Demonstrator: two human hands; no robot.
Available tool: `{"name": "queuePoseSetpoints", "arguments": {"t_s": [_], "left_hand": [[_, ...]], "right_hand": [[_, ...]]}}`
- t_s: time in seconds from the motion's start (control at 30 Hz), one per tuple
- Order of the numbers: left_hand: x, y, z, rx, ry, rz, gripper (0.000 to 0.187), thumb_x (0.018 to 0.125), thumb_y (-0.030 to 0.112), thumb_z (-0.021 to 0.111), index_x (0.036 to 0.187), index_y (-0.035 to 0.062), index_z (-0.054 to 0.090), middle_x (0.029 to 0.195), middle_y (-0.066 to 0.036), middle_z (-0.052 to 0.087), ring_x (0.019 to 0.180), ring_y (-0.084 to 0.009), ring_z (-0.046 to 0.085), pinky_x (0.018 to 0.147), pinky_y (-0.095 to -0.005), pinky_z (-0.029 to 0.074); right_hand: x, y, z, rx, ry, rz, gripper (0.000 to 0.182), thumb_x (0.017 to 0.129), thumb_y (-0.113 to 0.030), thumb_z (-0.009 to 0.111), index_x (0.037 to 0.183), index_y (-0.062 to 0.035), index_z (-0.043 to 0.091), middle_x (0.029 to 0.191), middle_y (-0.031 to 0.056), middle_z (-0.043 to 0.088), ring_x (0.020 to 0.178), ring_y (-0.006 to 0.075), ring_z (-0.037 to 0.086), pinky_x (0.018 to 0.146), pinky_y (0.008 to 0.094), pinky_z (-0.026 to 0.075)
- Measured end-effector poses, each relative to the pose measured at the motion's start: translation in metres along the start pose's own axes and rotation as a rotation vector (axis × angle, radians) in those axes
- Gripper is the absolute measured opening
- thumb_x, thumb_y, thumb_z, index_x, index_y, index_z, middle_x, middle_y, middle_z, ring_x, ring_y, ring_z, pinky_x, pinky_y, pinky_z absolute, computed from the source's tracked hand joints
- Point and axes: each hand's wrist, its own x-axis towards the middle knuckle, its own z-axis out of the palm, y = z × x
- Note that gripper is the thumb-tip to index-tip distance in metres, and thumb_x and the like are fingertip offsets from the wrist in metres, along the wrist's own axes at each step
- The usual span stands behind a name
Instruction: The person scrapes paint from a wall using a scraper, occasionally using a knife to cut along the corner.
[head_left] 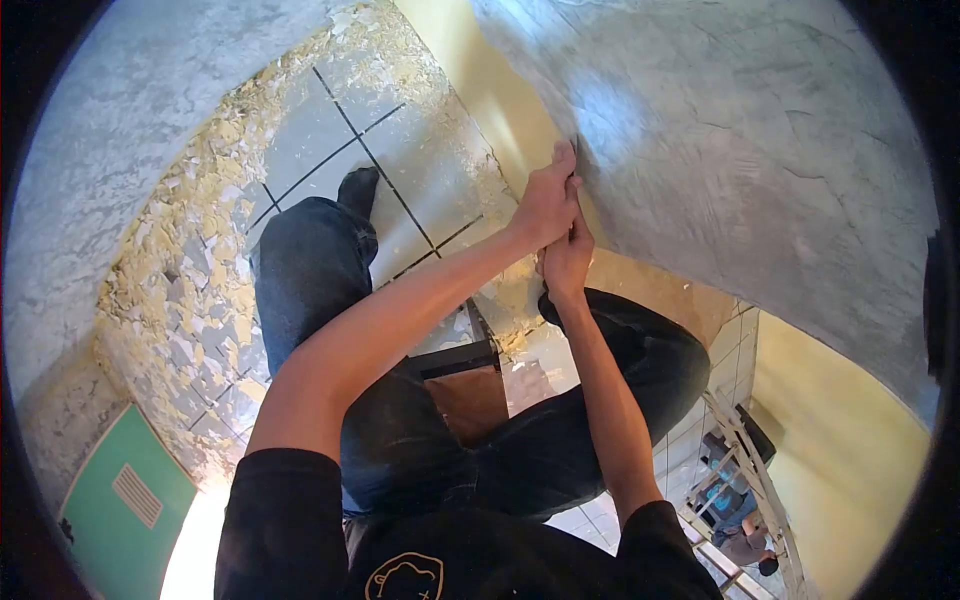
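Note:
My left hand (548, 205) is closed, its fingers wrapped and the thumb side against the wall. Just below it, my right hand (567, 262) is closed too, pressed up against the left one. A thin dark edge shows by the left fingertips at the wall, but whatever the hands grip is hidden. The wall (740, 150) beside them is bare grey, scored with marks. Along its lower edge runs a strip of yellow paint (510, 95), next to the hands.
Yellow and white paint flakes (190, 310) cover much of the tiled floor (400, 170). Between my bent legs is a brown surface with a dark rim (470, 400). A ladder (745, 450) stands at the lower right, near another person (745, 545). A green panel (130, 500) is at lower left.

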Motion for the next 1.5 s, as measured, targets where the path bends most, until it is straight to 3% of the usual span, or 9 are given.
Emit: {"name": "queuePoseSetpoints", "arguments": {"t_s": [0.07,0.13,0.27,0.67,0.8,0.87,1.17,1.23,1.5], "left_hand": [[-0.002,-0.003,0.006,0.027,0.034,0.024,0.038,0.083,-0.003,0.047,0.119,-0.013,0.043,0.109,-0.037,0.051,0.107,-0.0485,0.049,0.089,-0.0452,0.043],[-0.002,-0.024,0.019,0.275,0.305,0.611,0.037,0.084,-0.002,0.047,0.118,-0.0143,0.043,0.1,-0.034,0.055,0.099,-0.0483,0.053,0.082,-0.0454,0.046],[0.003,-0.013,0.007,0.059,0.072,0.18,0.04,0.083,-0.006,0.046,0.123,-0.0053,0.043,0.081,-0.027,0.055,0.077,-0.031,0.06,0.072,-0.0338,0.045],[0.004,-0.02,0.012,0.104,0.113,0.215,0.038,0.086,-0.001,0.05,0.123,-0.0044,0.042,0.083,-0.029,0.058,0.078,-0.0403,0.061,0.069,-0.0372,0.048],[0.018,-0.034,0.017,0.27,0.417,0.707,0.034,0.087,0.004,0.052,0.12,-0.0034,0.044,0.082,-0.028,0.059,0.078,-0.0431,0.06,0.064,-0.0407,0.047],[0.023,-0.01,-0.004,0.102,0.113,0.043,0.036,0.089,0.007,0.052,0.123,-0.0023,0.044,0.085,-0.03,0.059,0.085,-0.0449,0.059,0.068,-0.0426,0.047],[-0.001,-0.018,0.009,0.082,0.182,0.189,0.046,0.09,0.014,0.054,0.132,0.0015,0.04,0.092,-0.025,0.061,0.088,-0.0394,0.061,0.078,-0.0386,0.047],[-0.014,-0.015,0.007,0.099,0.162,0.207,0.049,0.09,0.015,0.055,0.135,0.0025,0.039,0.092,-0.023,0.062,0.087,-0.0379,0.062,0.078,-0.0379,0.047],[-0.019,-0.012,0.011,-0.426,0.155,-0.338,0.051,0.088,0.013,0.062,0.134,0.0017,0.045,0.092,-0.011,0.066,0.082,-0.0155,0.062,0.077,-0.0286,0.05]], "right_hand": [[-0.009,0.0,0.009,0.053,0.095,-0.155,0.046,0.099,-0.027,0.043,0.137,-0.003,0.041,0.056,-0.0035,0.043,0.042,0.0032,0.036,0.038,0.023,0.029],[-0.012,-0.015,0.004,0.037,0.073,-0.083,0.047,0.098,-0.028,0.043,0.139,-0.0057,0.039,0.059,-0.0024,0.046,0.045,0.0039,0.038,0.04,0.0232,0.031],[-0.007,-0.01,-0.001,0.079,0.027,0.097,0.048,0.098,-0.03,0.044,0.142,-0.0097,0.037,0.06,-0.0017,0.047,0.045,0.0037,0.038,0.04,0.0226,0.032],[-0.015,-0.01,-0.003,0.009,0.029,0.018,0.045,0.1,-0.027,0.04,0.142,-0.0109,0.037,0.057,-0.0007,0.044,0.043,0.0048,0.037,0.04,0.0227,0.032],[-0.007,-0.012,-0.001,-0.012,0.094,-0.119,0.046,0.099,-0.028,0.043,0.14,-0.008,0.04,0.064,0.0007,0.05,0.046,0.005,0.039,0.043,0.0228,0.033],[0.017,-0.012,-0.006,-0.061,0.034,-0.032,0.046,0.098,-0.027,0.044,0.139,-0.0066,0.041,0.069,0.0024,0.054,0.048,0.0047,0.04,0.043,0.0229,0.034],[-0.014,-0.026,0.007,0.099,0.047,0.139,0.041,0.098,-0.027,0.044,0.132,-0.0033,0.046,0.053,-0.0028,0.041,0.04,0.0056,0.036,0.037,0.0237,0.03],[-0.016,-0.029,0.001,0.136,0.051,0.122,0.034,0.1,-0.03,0.041,0.111,-0.0008,0.054,0.058,-0.0008,0.047,0.041,0.0039,0.038,0.035,0.0228,0.029],[-0.019,-0.038,-0.004,0.035,0.065,0.1,0.046,0.101,-0.033,0.036,0.135,-0.0036,0.044,0.068,0.0011,0.052,0.046,0.0031,0.039,0.037,0.0213,0.03]]}}
